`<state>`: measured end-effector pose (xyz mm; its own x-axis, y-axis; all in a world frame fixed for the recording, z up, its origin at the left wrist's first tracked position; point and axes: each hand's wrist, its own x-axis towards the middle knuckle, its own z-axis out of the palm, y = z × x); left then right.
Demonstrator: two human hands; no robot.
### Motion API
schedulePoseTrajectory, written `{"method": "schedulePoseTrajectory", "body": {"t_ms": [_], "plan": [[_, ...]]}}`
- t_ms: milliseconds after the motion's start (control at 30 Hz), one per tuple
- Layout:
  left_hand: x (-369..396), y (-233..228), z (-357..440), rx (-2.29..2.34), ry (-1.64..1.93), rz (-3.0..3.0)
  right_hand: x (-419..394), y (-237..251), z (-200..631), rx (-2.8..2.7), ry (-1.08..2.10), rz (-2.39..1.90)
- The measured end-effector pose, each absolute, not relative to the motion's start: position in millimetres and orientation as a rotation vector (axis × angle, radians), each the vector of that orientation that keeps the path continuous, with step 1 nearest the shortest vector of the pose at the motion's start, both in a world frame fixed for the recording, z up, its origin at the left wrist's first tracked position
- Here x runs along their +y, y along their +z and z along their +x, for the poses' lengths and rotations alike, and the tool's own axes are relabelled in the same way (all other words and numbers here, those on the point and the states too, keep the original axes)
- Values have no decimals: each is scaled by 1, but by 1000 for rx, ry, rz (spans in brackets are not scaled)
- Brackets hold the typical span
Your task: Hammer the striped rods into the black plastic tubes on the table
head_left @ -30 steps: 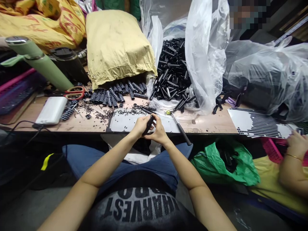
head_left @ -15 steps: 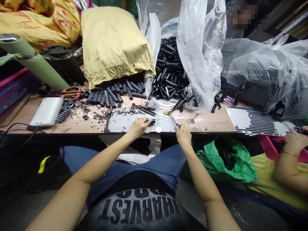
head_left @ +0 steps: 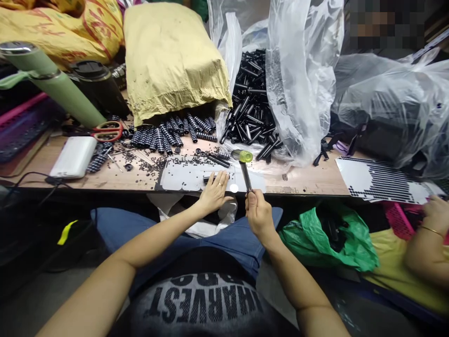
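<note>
Right hand [head_left: 257,213] low in the middle of the frame, fist closed round the dark handle of a small mallet [head_left: 244,169]; yellow-green head raised up and away, over the front part of the table [head_left: 308,180]. Left hand [head_left: 214,192] just left of it, fingers stretched out flat and pressing a short black tube [head_left: 209,178] onto a pale grey sheet [head_left: 182,174] at the table's front edge. Mallet head and tube apart, not touching.

Behind the sheet, loose black beads [head_left: 147,164] scattered, then rows of ribbed black pieces [head_left: 168,133] spilling from under a tan paper sack [head_left: 171,58] at upper centre. Right of the sack, a clear plastic bag [head_left: 301,84] gaping open on a heap of black tubes [head_left: 250,105]. At centre left, red-handled scissors [head_left: 107,131] and a white box [head_left: 73,157]; above them a green flask [head_left: 52,82] lying tilted. At far right, a white card of black dots [head_left: 377,180], and another person's hand [head_left: 437,215] with a gold bangle at the frame's edge. Below the table, a green bag [head_left: 326,238].
</note>
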<state>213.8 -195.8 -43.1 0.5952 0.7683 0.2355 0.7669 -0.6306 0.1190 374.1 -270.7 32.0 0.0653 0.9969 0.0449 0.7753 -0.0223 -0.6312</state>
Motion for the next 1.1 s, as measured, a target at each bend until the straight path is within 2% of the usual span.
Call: {"method": "schedulePoseTrajectory", "body": {"t_ms": [200, 300, 400, 533, 667, 767, 867, 967, 1100], "plan": [[-190, -53, 214, 1269, 405, 2775, -270, 18, 339, -2197, 664, -1925], [-177, -45, 215, 1327, 453, 2693, -266, 15, 345, -2169, 650, -1917], [-180, -28, 217, 1383, 407, 2567, -253, 18, 366, -2015, 495, -1990], [-184, -7, 198, 1292, 436, 2439, -225, 12, 406, -1888, 236, -2298], [-117, 5, 134, 2044, 706, 1936, -203, -7, 438, -1809, 84, -2491], [-50, 4, 80, 2458, 831, 1655, -190, -15, 447, -1845, -52, -2428], [-19, -6, 53, 2421, 657, 1635, -167, -14, 444, -1898, -129, -2223], [-26, -17, 56, 2301, 615, 1784, -127, -5, 432, -1933, -99, -2022], [-58, -20, 85, 2031, 1012, 1789, -61, 8, 417, -1836, 0, -2015]]}}
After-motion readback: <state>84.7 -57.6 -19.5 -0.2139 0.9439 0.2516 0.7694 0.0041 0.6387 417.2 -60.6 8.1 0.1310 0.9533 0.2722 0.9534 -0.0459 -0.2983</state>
